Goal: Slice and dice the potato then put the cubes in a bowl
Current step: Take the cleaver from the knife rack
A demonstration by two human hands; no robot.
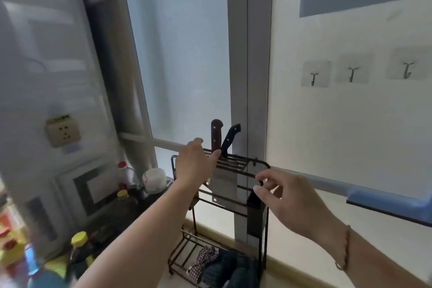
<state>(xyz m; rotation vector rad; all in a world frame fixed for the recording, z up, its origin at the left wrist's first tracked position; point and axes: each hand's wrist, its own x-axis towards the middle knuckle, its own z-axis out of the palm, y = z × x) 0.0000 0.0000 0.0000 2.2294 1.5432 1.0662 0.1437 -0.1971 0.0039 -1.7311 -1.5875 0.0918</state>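
Potato: nowhere in your head view.
Cleaver (223, 184): hangs in wire rack (261, 166), blade partly behind your left hand (194, 163).
Left fingers: spread, thumb touching its brown handle.
Right hand (289, 196): fingers loosely curled, empty, near rack rim.
Bottles (79, 248): blurred, labels unreadable.

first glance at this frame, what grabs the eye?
Two hands at a black wire knife rack in the middle: the left hand reaches for the brown-handled cleaver, which stands beside a black-handled knife. The right hand hovers by the rack's right rim. Three wall hooks sit upper right, and blurred bottles crowd the lower left.
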